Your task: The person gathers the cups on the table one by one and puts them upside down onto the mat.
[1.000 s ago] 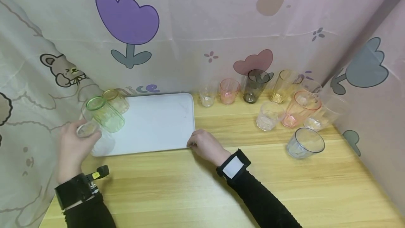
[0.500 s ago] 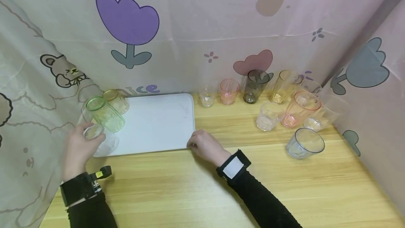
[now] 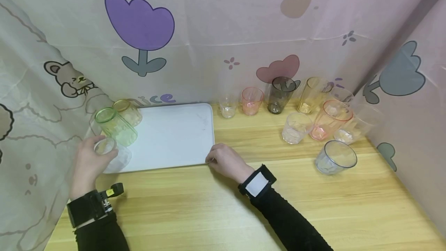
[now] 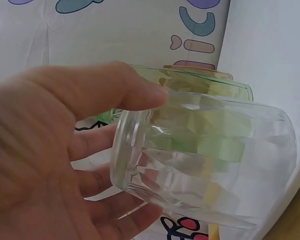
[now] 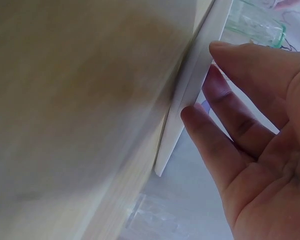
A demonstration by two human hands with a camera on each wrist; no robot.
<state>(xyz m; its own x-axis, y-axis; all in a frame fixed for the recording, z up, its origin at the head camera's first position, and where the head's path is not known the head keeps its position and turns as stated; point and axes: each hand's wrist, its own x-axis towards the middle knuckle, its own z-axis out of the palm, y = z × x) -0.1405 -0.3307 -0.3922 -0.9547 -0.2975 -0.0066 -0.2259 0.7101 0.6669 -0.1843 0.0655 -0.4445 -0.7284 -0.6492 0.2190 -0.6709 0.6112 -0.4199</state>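
Head view: set high, facing forward and down across the pale wooden table (image 3: 265, 204) toward the flower-printed curtain; both forearms visible, moderate distance. Left wrist view: very close, looking past the left hand (image 4: 45, 165) at a clear ribbed plastic cup (image 4: 205, 160). Right wrist view: very close, at the flat white rectangular tray (image 5: 195, 85), its edge. All three share this tray.

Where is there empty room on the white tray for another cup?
The white tray is bare from the green cup across to its right edge, where the right hand touches it. Its left end is crowded: green cup, yellow cup, and the clear cup in the left hand.
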